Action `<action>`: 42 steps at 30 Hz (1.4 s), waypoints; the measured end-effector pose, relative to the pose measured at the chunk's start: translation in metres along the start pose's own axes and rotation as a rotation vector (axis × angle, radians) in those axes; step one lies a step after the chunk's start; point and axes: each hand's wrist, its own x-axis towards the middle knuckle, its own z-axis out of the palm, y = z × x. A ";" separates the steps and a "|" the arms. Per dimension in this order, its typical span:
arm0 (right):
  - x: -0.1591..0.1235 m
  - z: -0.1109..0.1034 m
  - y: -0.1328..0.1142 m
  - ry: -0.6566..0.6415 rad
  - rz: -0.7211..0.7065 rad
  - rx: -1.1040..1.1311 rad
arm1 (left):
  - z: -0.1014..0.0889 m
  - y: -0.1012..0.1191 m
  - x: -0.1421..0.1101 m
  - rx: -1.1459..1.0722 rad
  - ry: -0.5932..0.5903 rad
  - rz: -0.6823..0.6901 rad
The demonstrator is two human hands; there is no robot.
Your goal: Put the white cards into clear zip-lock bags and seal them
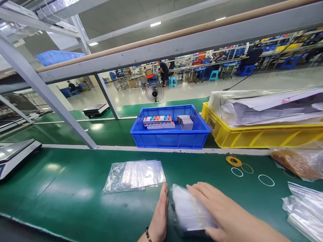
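A blurred whitish bundle point(190, 210), looking like a stack of plastic bags with a faint yellowish line across it, stands in front of me. My right hand point(214, 206) grips it from the right, fingers over its upper edge and thumb low down. My left hand point(159, 211) is held on edge just left of the bundle, its fingers straight and flat; whether it touches the bundle I cannot tell. Beyond the left hand lie several clear plastic bags point(143, 174) spread flat on the green table point(75, 201).
Yellow rubber bands point(233, 161) and white bands lie at right, near a bag of brownish bands point(297, 161) and more clear bags point(306, 211). Behind are a blue bin point(170, 139) with printed boxes and a yellow crate point(267, 137). A scale point(19, 156) stands left, by a slanted post point(58, 94).
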 end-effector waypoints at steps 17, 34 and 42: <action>0.007 0.078 0.005 0.545 0.417 1.004 | 0.030 0.022 -0.008 0.473 -0.039 0.130; 0.041 0.045 0.010 0.317 0.446 0.893 | 0.048 0.062 0.027 1.100 0.018 0.022; 0.034 0.060 0.036 0.459 0.514 0.913 | 0.042 0.072 0.054 1.166 -0.044 0.198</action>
